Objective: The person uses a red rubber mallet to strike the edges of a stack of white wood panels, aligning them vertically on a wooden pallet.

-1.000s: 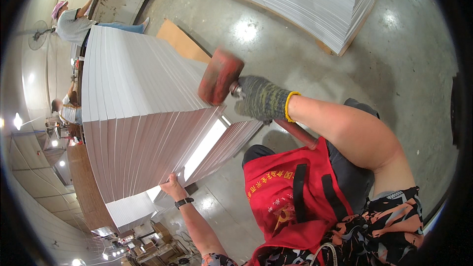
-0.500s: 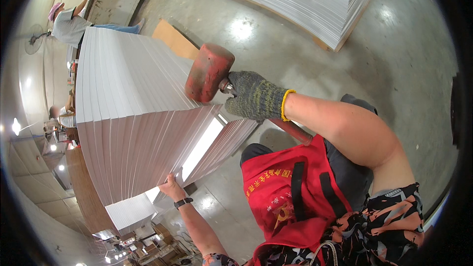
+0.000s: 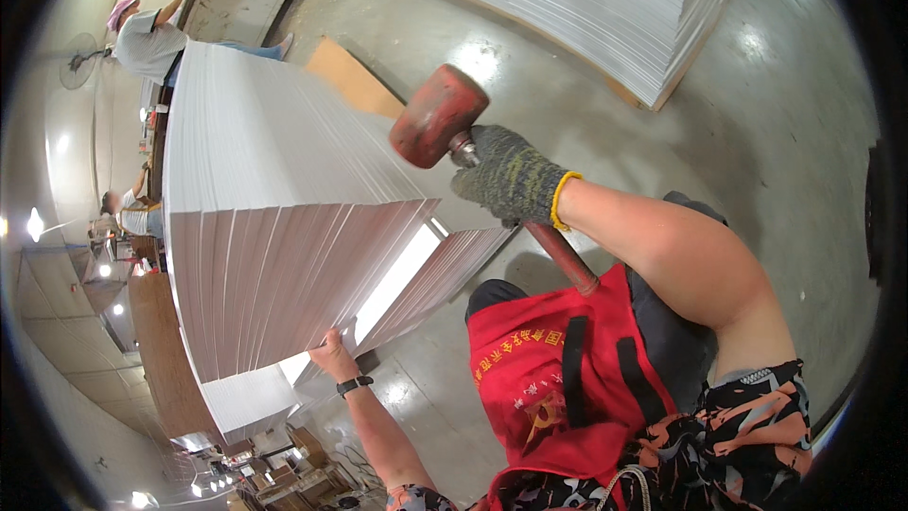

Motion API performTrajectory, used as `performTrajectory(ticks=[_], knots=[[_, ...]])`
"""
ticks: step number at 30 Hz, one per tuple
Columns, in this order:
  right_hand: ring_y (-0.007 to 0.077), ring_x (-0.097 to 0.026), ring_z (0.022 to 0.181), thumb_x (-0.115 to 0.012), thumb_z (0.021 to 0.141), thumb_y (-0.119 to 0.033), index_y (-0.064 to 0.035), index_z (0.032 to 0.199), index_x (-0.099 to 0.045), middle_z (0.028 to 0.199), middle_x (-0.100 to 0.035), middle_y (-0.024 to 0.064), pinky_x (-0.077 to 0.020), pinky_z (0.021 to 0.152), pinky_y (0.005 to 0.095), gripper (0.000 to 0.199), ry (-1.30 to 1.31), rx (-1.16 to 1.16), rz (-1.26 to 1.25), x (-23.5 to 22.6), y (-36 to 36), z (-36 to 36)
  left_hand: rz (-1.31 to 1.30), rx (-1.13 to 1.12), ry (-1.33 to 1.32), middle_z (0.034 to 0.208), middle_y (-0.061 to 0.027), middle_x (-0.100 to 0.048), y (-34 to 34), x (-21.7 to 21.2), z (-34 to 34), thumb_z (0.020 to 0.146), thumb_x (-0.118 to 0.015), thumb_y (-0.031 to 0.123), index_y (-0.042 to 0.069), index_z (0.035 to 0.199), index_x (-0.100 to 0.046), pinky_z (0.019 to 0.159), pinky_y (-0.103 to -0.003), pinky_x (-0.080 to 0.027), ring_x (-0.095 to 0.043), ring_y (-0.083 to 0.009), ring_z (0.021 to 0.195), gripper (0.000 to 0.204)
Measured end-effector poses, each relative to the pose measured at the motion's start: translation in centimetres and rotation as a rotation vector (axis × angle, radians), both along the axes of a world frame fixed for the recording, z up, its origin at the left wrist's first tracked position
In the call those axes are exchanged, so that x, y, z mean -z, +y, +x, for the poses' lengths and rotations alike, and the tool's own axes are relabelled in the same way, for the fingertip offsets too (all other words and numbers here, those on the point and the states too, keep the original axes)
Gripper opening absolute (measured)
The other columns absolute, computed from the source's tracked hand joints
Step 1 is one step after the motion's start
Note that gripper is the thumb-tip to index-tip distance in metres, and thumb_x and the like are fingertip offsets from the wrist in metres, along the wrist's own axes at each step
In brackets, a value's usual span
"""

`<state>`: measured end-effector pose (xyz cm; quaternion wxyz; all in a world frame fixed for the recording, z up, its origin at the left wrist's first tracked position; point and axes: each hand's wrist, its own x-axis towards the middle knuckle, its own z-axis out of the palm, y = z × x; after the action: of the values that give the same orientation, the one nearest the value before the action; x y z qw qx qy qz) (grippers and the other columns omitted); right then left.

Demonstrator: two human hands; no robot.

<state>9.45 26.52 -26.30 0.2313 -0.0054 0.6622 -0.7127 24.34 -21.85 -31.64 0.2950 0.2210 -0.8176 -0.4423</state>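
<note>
My right hand, in a dark grey knitted glove with a yellow cuff, is wrapped round the handle of a red mallet. The mallet's worn, scuffed head hangs in front of a tall stack of white sheets, over its near right edge. Below the glove the handle's red end sticks out toward my apron. My bare left hand, with a black band on the wrist, rests against the lower corner of the stack, thumb and fingers apart. Its fingertips are partly lost against the sheets.
More white sheets sit beside the lower corner. Another large sheet stack stands on a pallet at the far right, and a brown board lies behind my stack. Two people work at the left, near a fan. My red apron is close by.
The mallet and my right hand have lifted up and to the right, off the stack's edge. My left hand stays at the lower corner. The view has shifted slightly.
</note>
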Motion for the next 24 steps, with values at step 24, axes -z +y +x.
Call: performTrajectory(ticks=[24], knots=[[0.0248,-0.061,0.050,-0.062,0.079,-0.016,0.0025,0.094,-0.053,0.067,-0.058,0.0133,-0.0518,0.040,0.0359,0.025,0.005,0.061,0.119,1.2,-0.4,0.0,-0.501,0.103,-0.506,0.092,-0.0097,-0.067,1.6,-3.3,1.5,0.074,-0.081,0.025,-0.001,0.107,-0.061,0.072,-0.034,-0.050,-0.063,-0.0231,0.080,0.047]])
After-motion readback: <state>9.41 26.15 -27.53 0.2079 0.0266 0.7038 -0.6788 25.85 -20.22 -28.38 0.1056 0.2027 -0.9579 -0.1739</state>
